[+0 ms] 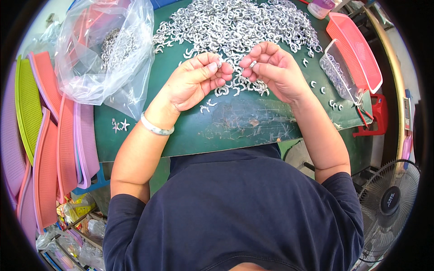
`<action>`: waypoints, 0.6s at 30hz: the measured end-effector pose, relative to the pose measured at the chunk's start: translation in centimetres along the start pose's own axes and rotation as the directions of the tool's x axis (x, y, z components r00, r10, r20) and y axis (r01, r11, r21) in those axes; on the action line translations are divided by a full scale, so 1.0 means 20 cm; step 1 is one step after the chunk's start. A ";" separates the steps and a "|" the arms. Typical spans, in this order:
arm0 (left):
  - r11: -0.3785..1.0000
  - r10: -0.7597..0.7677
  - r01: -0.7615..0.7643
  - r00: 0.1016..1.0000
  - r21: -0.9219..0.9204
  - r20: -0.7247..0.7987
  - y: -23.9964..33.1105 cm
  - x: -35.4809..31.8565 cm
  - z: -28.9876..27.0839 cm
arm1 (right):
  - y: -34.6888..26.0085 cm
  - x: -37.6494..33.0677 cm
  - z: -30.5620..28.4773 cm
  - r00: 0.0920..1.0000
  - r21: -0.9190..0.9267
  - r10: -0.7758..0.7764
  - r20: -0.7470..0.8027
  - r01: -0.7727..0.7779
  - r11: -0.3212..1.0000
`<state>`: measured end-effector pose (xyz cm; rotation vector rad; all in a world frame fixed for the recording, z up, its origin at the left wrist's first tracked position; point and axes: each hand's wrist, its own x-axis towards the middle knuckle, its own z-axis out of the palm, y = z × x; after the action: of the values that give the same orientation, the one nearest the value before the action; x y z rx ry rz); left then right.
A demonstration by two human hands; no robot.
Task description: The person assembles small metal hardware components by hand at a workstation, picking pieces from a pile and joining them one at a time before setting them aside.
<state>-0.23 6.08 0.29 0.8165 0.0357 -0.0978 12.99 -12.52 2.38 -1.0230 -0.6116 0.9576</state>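
My left hand (196,81), with a pale bangle (156,130) on its wrist, pinches a small silvery metal piece (219,63) between thumb and forefinger. Close beside it, my right hand (278,74) grips another small silvery piece (253,64) the same way. The fingertips hide most of both pieces, and a narrow gap separates the hands. They are raised over the near edge of a large pile of silvery crescent-shaped metal pieces (239,27) on the green table (190,140). A few loose crescents (208,105) lie just below my left hand.
A clear plastic bag (131,88) with grey metal pieces stands at the left. Near it lie a few star-shaped pieces (120,125). Stacked coloured baskets (45,135) flank the table. At right are a clear tub (337,74), a pink basket (355,49) and a fan (389,201).
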 end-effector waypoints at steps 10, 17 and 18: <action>0.995 0.023 -0.032 0.995 -0.092 -0.101 0.05 -0.04 -0.03 | 0.00 -0.01 0.02 0.997 -0.081 0.073 -0.032 -0.075 0.994; 0.982 0.053 0.016 0.935 0.191 -0.352 0.05 -0.03 0.02 | -0.03 0.03 -0.01 0.994 -0.809 0.031 -0.104 -0.102 0.579; 0.959 0.051 0.068 0.914 0.277 -0.402 0.04 -0.02 0.05 | -0.01 0.04 -0.02 0.998 -0.892 -0.060 -0.005 0.023 0.452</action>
<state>-0.54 5.89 1.60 1.1169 0.4276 0.0625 13.75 -11.97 2.37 -1.9666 -1.1723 0.5050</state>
